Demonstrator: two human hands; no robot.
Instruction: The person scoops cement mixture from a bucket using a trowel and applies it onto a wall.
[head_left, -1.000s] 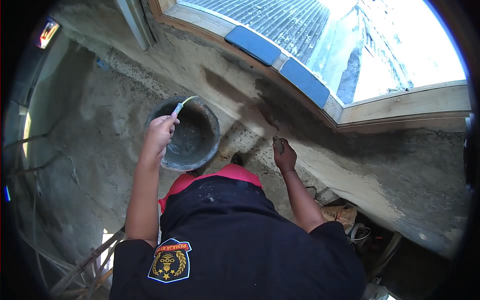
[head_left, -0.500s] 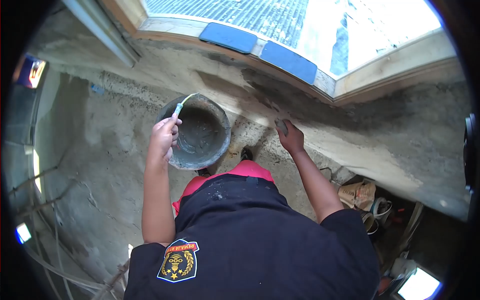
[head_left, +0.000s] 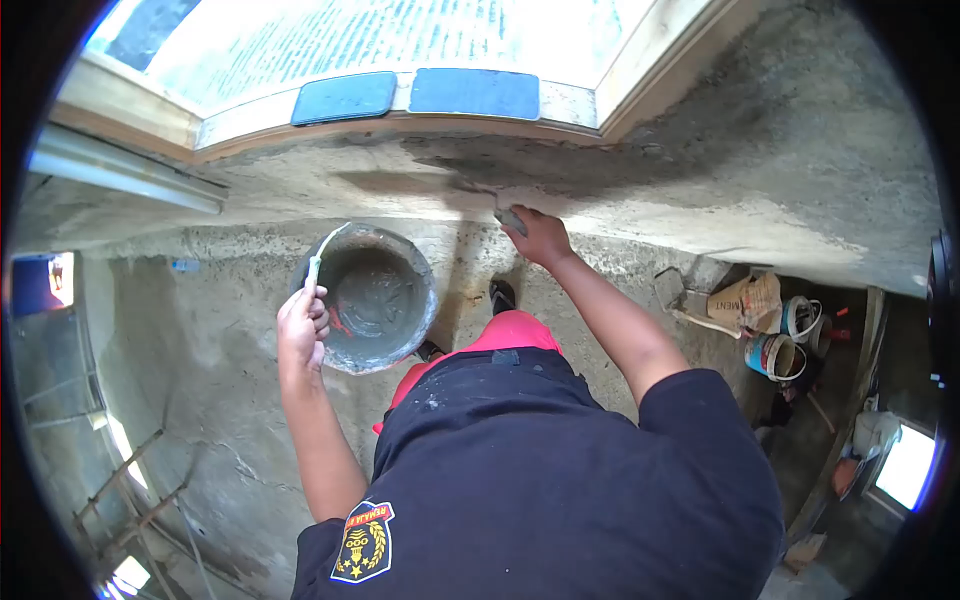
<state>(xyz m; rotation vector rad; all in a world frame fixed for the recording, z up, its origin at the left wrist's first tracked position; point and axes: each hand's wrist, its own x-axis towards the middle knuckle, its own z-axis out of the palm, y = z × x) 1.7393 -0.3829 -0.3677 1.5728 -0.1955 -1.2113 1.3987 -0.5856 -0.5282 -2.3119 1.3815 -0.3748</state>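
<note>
Head view: tub (head_left: 430,292) contains grey mix (head_left: 375,297). Left hand (head_left: 302,332) clenches pale handle (head_left: 313,270), right hand (head_left: 542,238) grey handle (head_left: 514,221). Pails (head_left: 764,353) stand off right.

The window (head_left: 450,45) is blown out by daylight, shadows are cast across the floor (head_left: 230,420), and the black-rimmed edges are bowed by distortion.

Bright daylight comes through a window with a wooden frame (head_left: 648,60), showing a pale corrugated roof (head_left: 400,40) outside. 2 flat slabs (head_left: 475,93) lie on the sill (head_left: 568,107). The grey wall (head_left: 800,190) is rough, with darker patches; the stained floor (head_left: 220,420) looks like bare concrete.
</note>
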